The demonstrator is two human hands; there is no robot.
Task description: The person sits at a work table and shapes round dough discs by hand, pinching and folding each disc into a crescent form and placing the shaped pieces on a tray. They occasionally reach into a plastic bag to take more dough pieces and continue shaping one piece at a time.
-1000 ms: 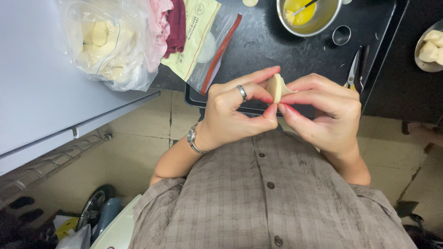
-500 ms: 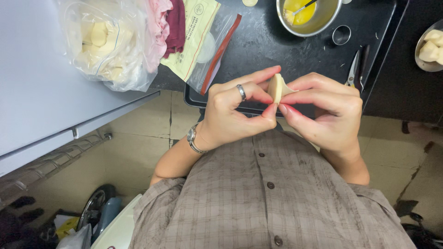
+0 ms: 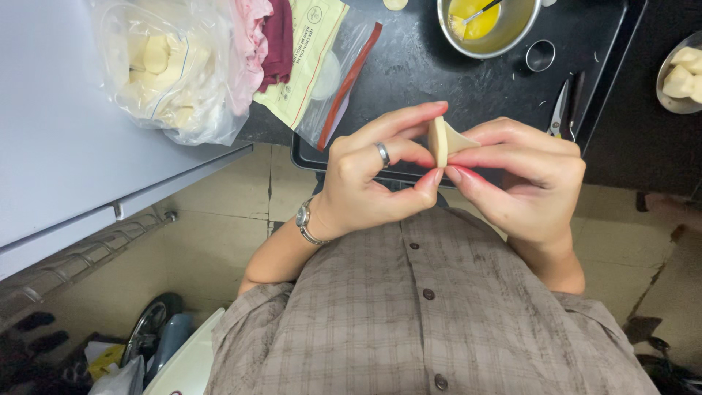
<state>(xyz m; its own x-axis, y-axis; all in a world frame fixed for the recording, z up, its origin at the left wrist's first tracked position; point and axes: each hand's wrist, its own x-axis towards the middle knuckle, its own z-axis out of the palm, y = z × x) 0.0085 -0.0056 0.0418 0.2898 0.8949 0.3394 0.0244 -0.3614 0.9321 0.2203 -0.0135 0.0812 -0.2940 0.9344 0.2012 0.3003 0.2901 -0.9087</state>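
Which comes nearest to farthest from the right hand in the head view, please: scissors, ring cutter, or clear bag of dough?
From the right hand:
1. Scissors, just above it on the tray.
2. Ring cutter, higher on the tray.
3. Clear bag of dough, far across on the grey counter.

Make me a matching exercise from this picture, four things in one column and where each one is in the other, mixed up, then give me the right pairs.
Things:
1. folded dough piece
2. metal bowl of yellow liquid
3. scissors
4. clear plastic bag of pale pieces

Places:
A. on the grey surface at the left
B. pinched between the fingertips of the left hand and the right hand
C. on the black tray, at its right edge
D. at the top of the black tray, with a brush in it

Pairs: 1-B, 2-D, 3-C, 4-A
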